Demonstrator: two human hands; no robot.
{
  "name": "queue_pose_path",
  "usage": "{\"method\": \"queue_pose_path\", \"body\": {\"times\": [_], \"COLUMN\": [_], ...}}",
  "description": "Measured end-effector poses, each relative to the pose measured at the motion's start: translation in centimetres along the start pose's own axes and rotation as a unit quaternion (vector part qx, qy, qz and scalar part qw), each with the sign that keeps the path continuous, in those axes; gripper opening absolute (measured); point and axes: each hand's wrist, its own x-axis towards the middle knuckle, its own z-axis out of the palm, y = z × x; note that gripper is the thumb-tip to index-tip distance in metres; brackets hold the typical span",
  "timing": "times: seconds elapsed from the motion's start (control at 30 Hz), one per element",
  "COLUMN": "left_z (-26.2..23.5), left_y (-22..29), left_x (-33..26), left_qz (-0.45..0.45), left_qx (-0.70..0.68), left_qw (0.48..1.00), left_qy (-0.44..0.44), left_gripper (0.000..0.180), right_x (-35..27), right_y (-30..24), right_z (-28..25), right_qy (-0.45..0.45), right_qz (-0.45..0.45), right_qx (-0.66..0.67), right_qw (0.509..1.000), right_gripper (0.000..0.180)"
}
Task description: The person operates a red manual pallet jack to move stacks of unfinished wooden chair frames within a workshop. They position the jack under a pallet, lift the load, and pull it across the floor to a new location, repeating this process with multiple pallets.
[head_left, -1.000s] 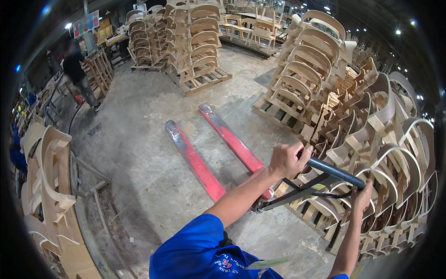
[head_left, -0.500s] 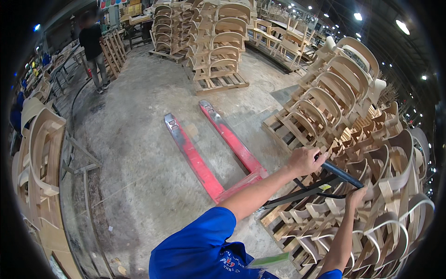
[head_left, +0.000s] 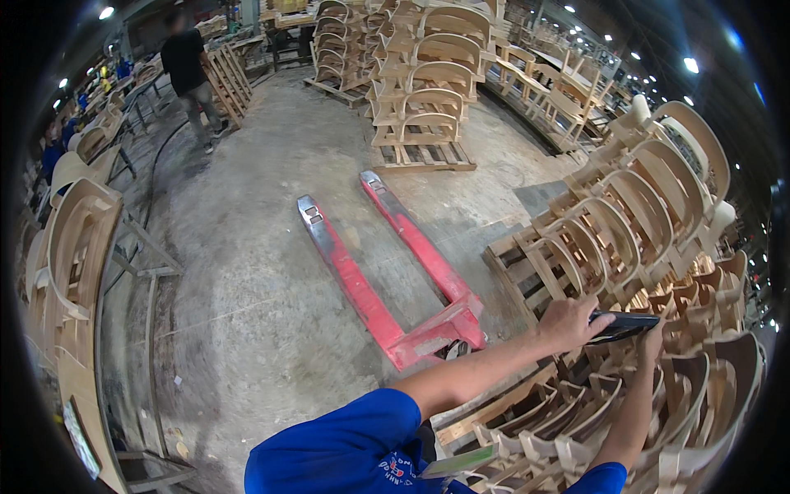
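Observation:
A pallet jack with two red forks and worn metal tips sits on the concrete floor, its forks pointing away from me. My left hand is closed round the near-left end of its black handle. At the other end of that handle is my right hand, with its fingers wrapped round the grip and partly hidden. Both arms reach out to my right, in blue sleeves. The forks carry nothing. My left forearm covers part of the jack's shaft.
Stacked curved wooden chair frames on a pallet stand close on the right, with more frames below the handle. Another stack rises ahead on a wooden pallet. A workbench runs along the left. A person stands at far left.
The handle and both my hands have swung slightly right, and the handle now looks more level. The jack's base and a wheel show more. The person at far left has shifted in view.

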Motion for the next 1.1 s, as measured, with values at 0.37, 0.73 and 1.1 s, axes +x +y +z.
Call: {"method": "queue_pose_path", "body": {"times": [0.37, 0.73, 1.1], "left_z": [10.4, 7.8, -0.8], "left_y": [-4.0, -5.6, -3.3], "left_x": [5.1, 7.3, 2.4], "left_qz": [-0.037, -0.093, -0.109], "left_qx": [0.067, 0.106, 0.184], "left_qw": [0.997, 0.986, 0.975], "left_qy": [-0.008, -0.084, 0.064], "left_gripper": [0.067, 0.085, 0.053], "right_x": [21.2, 15.5, 7.1], "right_y": [2.3, -1.9, -1.7], "right_z": [23.9, 41.4, 49.5], "right_qy": [-0.213, -0.444, -0.474], "right_qz": [-0.257, -0.15, 0.062], "right_qx": [-0.261, -0.132, 0.199], "right_qw": [0.906, 0.873, 0.856], "right_gripper": [0.038, 0.036, 0.028]}}
